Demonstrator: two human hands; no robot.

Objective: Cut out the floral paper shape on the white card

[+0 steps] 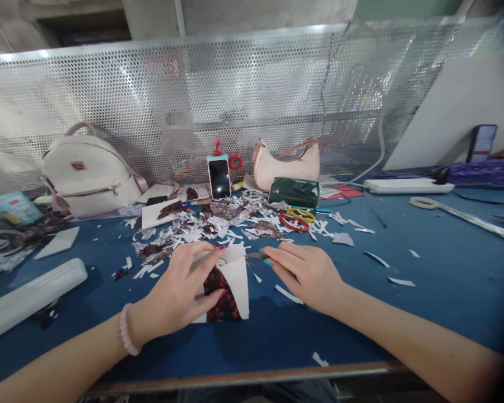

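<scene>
My left hand holds a white paper piece against the work surface, thumb apart from the fingertips at its upper part. A dark red floral patch with a curved edge shows on this piece. Just right of the paper, my right hand is closed in a pinch on a small knife. Its thin blade points left at the paper's upper right edge; the handle is mostly hidden by the fingers. Whether blade and paper touch, I cannot tell.
Paper and floral scraps litter the blue table. Beyond are red-handled scissors, a dark green packet, a phone, a pink handbag and a white backpack. A power strip lies right.
</scene>
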